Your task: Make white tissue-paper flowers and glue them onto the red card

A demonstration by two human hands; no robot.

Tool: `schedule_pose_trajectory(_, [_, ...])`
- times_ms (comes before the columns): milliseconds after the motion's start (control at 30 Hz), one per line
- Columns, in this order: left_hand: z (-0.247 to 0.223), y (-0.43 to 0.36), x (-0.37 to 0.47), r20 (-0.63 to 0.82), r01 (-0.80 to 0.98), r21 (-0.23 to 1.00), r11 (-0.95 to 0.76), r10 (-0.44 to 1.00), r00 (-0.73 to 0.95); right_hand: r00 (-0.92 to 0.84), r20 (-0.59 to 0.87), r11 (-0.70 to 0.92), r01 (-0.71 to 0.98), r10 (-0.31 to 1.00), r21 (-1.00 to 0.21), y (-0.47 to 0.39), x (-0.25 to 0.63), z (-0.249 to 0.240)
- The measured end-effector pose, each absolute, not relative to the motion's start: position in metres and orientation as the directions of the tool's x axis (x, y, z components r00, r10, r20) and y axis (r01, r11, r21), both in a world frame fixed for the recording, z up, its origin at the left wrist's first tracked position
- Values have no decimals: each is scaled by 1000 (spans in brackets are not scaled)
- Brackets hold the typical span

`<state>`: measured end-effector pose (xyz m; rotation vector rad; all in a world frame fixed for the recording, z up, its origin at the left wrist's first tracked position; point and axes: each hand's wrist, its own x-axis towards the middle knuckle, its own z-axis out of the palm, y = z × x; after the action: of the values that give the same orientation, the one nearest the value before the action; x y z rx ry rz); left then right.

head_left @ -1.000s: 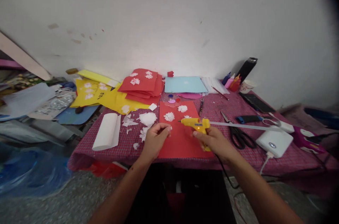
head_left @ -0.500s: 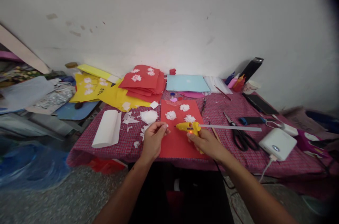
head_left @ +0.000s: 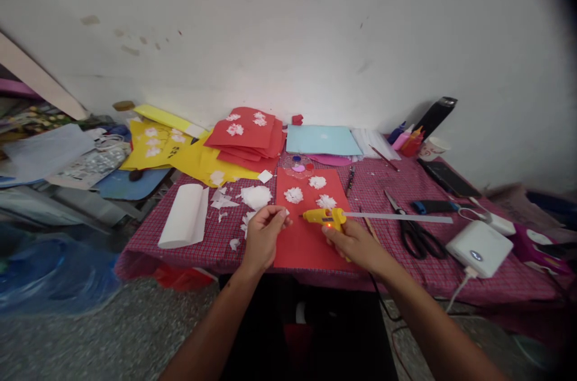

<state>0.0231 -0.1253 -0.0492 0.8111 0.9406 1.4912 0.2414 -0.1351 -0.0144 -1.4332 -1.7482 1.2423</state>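
Note:
My right hand is wrapped round a yellow glue gun, its small light lit and a long clear glue stick poking out of the back. The nozzle points left, a short gap from my left hand. That hand pinches a tiny white paper piece between thumb and fingers. Both hands hover over a red paper sheet. On its upper part sit three crumpled white paper flowers. White paper scraps lie just left of the sheet.
Left stands a roll of white paper; behind are red cards and yellow sheets. A paint palette touches the red sheet's top area. At right lie black scissors, a blue-black cutter and a white power box.
The view has shifted slightly, so everything sits a little further right. Both hands keep nearly the same pose, the glue gun's nozzle still near the pinched paper piece.

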Motion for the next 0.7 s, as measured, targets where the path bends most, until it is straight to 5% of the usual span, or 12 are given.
schedule_pose_trajectory(700, [-53, -125, 22, 5, -400, 915, -58, 991, -133, -284, -129, 34, 504, 950, -863, -132, 235, -5])
